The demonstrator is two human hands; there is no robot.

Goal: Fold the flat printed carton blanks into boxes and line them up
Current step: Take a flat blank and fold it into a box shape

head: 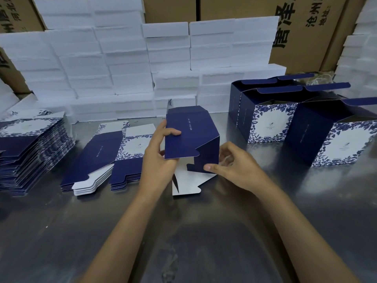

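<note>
A navy carton blank (pixel 191 135) is half opened into a tube above the steel table (pixel 183 231), its white bottom flaps (pixel 189 184) hanging toward me. My left hand (pixel 161 158) grips its left panel, thumb on the blue face. My right hand (pixel 232 166) pinches a lower flap at the carton's right corner. Flat printed blanks lie in a small pile (pixel 106 160) left of the hands and in a tall stack (pixel 30 150) at the far left. Folded navy-and-floral boxes stand open-topped at the right (pixel 265 119) (pixel 334 144).
White foam blocks (pixel 142 68) are stacked in a wall along the back of the table. Brown corrugated cartons (pixel 306 27) rise behind them. More foam pieces (pixel 359 54) stand at the far right edge.
</note>
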